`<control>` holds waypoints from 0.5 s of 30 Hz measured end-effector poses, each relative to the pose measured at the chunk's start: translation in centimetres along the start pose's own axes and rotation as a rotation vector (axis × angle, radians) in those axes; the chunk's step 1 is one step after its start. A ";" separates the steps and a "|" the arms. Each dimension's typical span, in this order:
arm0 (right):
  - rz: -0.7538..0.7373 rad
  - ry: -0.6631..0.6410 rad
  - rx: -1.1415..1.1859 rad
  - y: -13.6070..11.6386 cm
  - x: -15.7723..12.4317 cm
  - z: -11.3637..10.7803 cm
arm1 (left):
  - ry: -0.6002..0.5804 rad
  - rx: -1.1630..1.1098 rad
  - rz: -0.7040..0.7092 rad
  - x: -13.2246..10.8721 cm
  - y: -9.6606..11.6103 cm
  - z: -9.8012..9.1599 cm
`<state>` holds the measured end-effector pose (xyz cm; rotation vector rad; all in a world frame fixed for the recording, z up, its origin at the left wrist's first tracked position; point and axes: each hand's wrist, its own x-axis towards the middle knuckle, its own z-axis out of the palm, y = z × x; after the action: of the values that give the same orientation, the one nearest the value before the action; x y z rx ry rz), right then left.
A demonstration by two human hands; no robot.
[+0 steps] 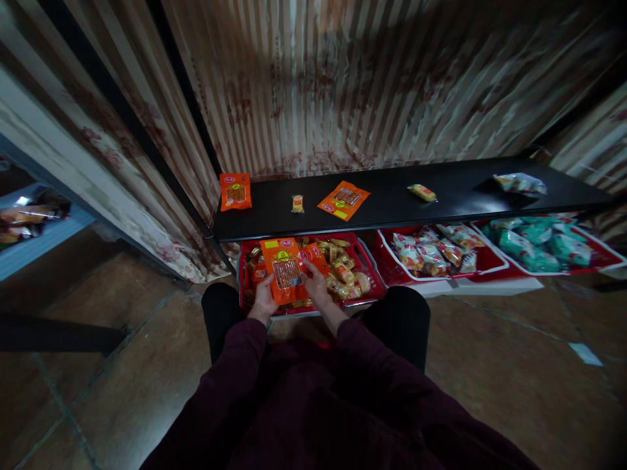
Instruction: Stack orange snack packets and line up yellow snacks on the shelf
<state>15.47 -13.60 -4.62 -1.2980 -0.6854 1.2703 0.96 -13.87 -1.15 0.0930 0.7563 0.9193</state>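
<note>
I hold an orange snack packet [284,269] with a clear window upright over a red basket [368,273]. My left hand [264,301] grips its lower left edge. My right hand [316,286] pinches its right side. The basket holds more orange packets and several small yellow-wrapped snacks [344,273]. On the black shelf [392,202] above lie an orange packet at the left [236,191], a small yellow snack [297,203], a second orange packet [343,200], another yellow snack [422,192] and a clear bag [520,183].
A second red basket [490,262] with white-and-red packets [431,251] stands to the right. Beyond it a third basket [607,260] holds green packets [539,245]. A corrugated wall rises behind the shelf. Another shelf with goods [29,219] is at the far left. Tiled floor surrounds my knees.
</note>
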 end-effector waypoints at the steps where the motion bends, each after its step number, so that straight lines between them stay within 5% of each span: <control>1: -0.076 0.041 -0.067 -0.3 -0.1 0.0 | 0.000 0.006 0.001 0.0 0.0 0.1; 6: -0.414 0.084 -0.498 -1.4 -0.8 0.4 | 0.005 0.025 0.016 0.1 -0.1 0.2; 15: -0.511 -0.005 -0.671 -1.7 -2.0 2.5 | -0.096 -0.026 0.111 0.0 0.0 1.5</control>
<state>13.19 -14.40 -1.95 -1.5050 -1.4216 0.6351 1.94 -13.54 -0.04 0.1564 0.6555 1.0225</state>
